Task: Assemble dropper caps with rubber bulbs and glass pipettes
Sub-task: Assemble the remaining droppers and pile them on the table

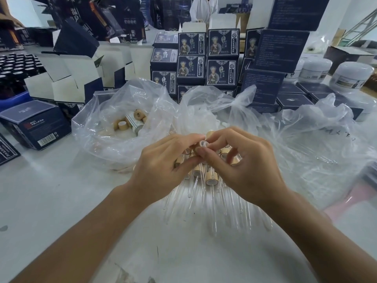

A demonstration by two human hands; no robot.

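Left hand (163,160) pinches a cap (196,149); right hand (240,160) pinches the bulb (203,143) seated in its top, both above the pile of finished droppers (206,186). Risk, I reckon: a skewed push folds the bulb lip. Further back, bag of spare caps (122,123).

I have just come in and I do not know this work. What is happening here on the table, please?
A person is putting dropper parts together. The left hand and right hand pinch one tan wooden-looking cap with a white rubber bulb between them. Below lies a pile of finished caps with clear glass pipettes. A clear plastic bag of loose tan caps sits at the left.
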